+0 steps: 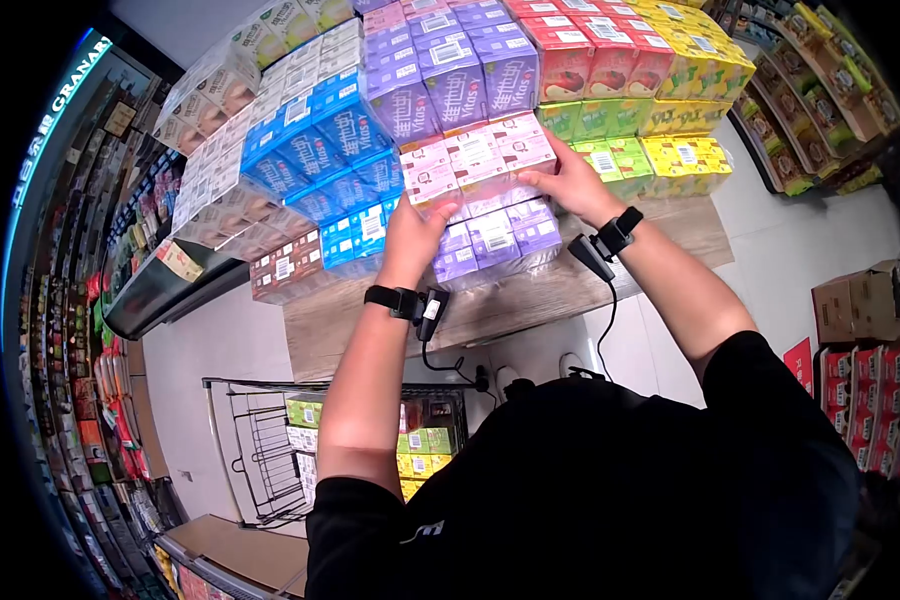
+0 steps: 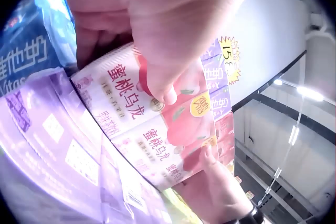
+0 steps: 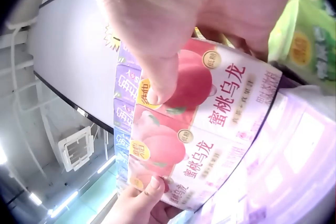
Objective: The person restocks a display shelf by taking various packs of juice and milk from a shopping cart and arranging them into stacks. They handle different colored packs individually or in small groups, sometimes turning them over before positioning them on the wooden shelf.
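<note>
Head view showed the left hand (image 1: 415, 240) and right hand (image 1: 575, 185) gripping opposite ends of one plastic-wrapped pink carton pack (image 1: 478, 160). Grip state: both hands were set wide apart, spanning the pack's length, with each thumb laid on its peach-printed face in the wrist views; the remaining fingers were partly hidden, so their exact placement could not be determined. Pack position: directly above the lower purple pack (image 1: 497, 242), in front of the tall purple stack (image 1: 450, 75); whether it bore on the lower pack could not be confirmed. Blue packs (image 1: 355, 235) stood to the left, green packs (image 1: 618, 165) and yellow packs (image 1: 686, 165) to the right. A wood-grain surface (image 1: 490, 308) extended beneath. A wire cart (image 1: 260, 460) containing cartons stood nearer the person.
</note>
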`<state>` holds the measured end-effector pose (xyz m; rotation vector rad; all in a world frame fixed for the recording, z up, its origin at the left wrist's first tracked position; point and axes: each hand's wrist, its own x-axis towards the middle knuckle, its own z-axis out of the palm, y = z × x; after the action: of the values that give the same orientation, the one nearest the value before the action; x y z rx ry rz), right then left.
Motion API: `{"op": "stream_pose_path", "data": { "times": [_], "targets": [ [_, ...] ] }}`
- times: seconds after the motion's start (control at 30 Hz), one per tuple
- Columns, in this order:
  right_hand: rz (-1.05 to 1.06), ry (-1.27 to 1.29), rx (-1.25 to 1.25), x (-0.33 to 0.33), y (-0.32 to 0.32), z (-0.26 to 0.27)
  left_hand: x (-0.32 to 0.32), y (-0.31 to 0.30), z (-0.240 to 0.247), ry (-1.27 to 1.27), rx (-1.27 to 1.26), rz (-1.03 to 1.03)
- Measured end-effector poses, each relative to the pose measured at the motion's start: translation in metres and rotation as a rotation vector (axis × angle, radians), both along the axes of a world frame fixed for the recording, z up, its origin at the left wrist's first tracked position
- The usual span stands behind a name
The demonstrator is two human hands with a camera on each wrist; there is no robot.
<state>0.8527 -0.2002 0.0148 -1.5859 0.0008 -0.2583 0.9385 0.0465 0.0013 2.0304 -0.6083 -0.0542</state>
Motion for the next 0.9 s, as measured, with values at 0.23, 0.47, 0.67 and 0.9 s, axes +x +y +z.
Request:
{"op": "stream_pose_path", "data": {
  "times": [0.23,0.47,0.67,0.9],
  "targets": [
    [-0.082,-0.068,-0.158,0.005,0.001,-0.006,0.014,-0.006,-0.001,0.043,0.003,-0.015],
    [-0.424,-0.098,-0.607,-0.026,-0.005,-0.021,-0.033,0.007,0.004,-0.037,-0.045,0.261],
    [-0.232,-0.132,-0.233,-0.083,-0.011,-0.04,-0.132,0.088,-0.038,0.253,-0.44,0.456],
    [0.516,0.029,0.138,-0.106,0.084,-0.041,-0.261,0.182,-0.062,0.428,-0.746,0.913]
  ]
}}
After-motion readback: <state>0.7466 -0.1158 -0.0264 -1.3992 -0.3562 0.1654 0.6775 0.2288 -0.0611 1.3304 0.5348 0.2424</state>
